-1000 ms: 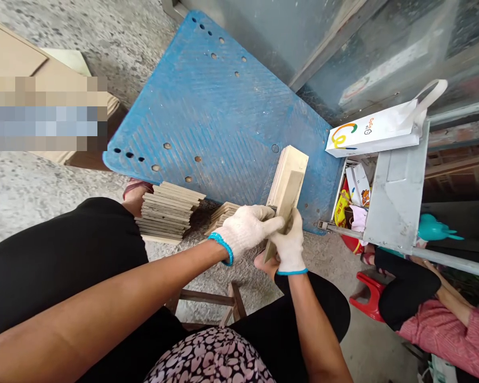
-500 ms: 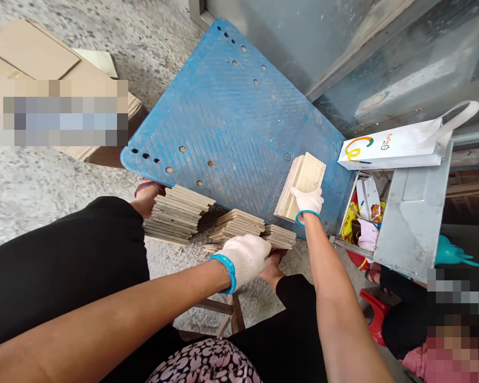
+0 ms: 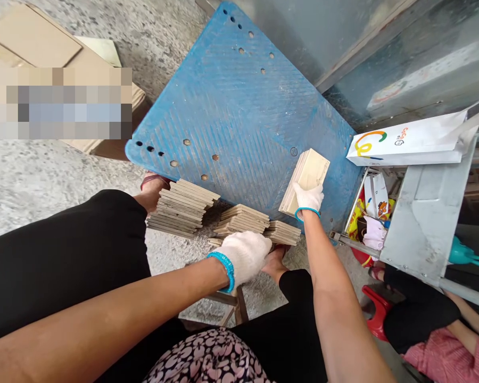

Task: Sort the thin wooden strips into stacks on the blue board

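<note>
My right hand (image 3: 310, 197), in a white knit glove with a blue cuff, grips the top of a stack of thin pale wooden boards (image 3: 312, 166). Its thumb lies toward the left edge and its fingers toward the right. This stack rests on a blue plastic pallet (image 3: 239, 117). My left hand (image 3: 245, 256), gloved alike, is closed, palm down, just below the middle stack of boards (image 3: 243, 217). Its fingertips are hidden, so what they hold does not show. More boards stand in a left stack (image 3: 179, 207) and a small right stack (image 3: 283, 233) along the pallet's near edge.
At left lies a cardboard box (image 3: 43, 32). A white paper bag (image 3: 411, 142) stands at right, by a metal cabinet (image 3: 427, 207) with an open drawer of wrappers. Beyond it, another person (image 3: 419, 308) sits near a red stool (image 3: 375, 314). A wooden stool (image 3: 239, 306) stands below me.
The camera view has shifted a little, and more of the other person shows at lower right. Both hands stay nearly where they were, the right one still on its stack.
</note>
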Action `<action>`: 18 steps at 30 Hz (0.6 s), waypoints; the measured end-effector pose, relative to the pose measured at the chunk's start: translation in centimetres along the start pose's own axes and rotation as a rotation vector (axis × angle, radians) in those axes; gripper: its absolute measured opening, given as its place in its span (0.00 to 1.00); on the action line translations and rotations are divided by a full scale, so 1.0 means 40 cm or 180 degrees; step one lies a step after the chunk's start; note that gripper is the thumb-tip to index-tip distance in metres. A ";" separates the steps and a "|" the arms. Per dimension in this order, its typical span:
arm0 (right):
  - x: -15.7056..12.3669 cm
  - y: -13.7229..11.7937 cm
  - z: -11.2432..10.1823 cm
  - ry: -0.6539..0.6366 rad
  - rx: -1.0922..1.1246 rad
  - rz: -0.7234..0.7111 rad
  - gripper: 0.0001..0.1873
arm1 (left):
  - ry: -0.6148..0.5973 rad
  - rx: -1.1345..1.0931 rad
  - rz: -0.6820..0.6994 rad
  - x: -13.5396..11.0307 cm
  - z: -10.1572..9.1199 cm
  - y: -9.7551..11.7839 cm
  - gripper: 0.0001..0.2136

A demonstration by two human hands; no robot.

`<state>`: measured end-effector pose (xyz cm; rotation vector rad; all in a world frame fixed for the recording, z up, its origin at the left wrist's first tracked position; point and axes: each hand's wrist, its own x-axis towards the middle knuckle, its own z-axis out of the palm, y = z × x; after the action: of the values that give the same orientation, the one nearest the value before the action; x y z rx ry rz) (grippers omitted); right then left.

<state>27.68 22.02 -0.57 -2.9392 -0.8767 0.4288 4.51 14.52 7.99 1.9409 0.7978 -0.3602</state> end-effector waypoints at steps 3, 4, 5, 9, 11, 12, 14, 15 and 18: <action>0.003 0.043 -0.010 0.0209 0.0391 -0.0128 0.49 | -0.0063 -0.0003 -0.0037 0.001 -0.006 0.003 0.13; -0.001 0.065 -0.014 0.0308 0.0495 -0.0124 0.48 | -0.0078 -0.0007 -0.0058 0.002 -0.008 0.004 0.14; -0.009 0.090 -0.019 0.0400 0.0575 -0.0096 0.48 | -0.0081 0.0004 -0.0075 0.002 -0.010 0.006 0.14; -0.094 0.220 -0.024 0.0433 0.0760 0.0080 0.48 | -0.0095 0.0049 -0.0056 0.003 -0.013 0.010 0.15; -0.160 0.281 -0.011 0.0335 0.0777 0.0198 0.49 | -0.0062 0.0033 -0.0019 0.004 -0.013 0.012 0.16; -0.196 0.305 -0.001 0.0266 0.0772 0.0293 0.50 | -0.0040 0.0024 -0.0025 0.004 -0.013 0.013 0.16; -0.263 0.333 0.026 0.0012 0.0706 0.0459 0.55 | 0.0006 0.0036 -0.0072 0.004 -0.016 0.015 0.16; -0.292 0.337 0.040 -0.0138 0.0666 0.0502 0.57 | 0.0024 0.0047 -0.0097 0.004 -0.018 0.017 0.16; -0.353 0.322 0.083 -0.0421 0.0510 0.0526 0.61 | 0.0029 0.0118 -0.0180 0.003 -0.025 0.019 0.16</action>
<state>22.29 3.44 -1.77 -2.8707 -0.5808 0.6754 5.01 15.20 8.91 1.9586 0.8589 -0.4030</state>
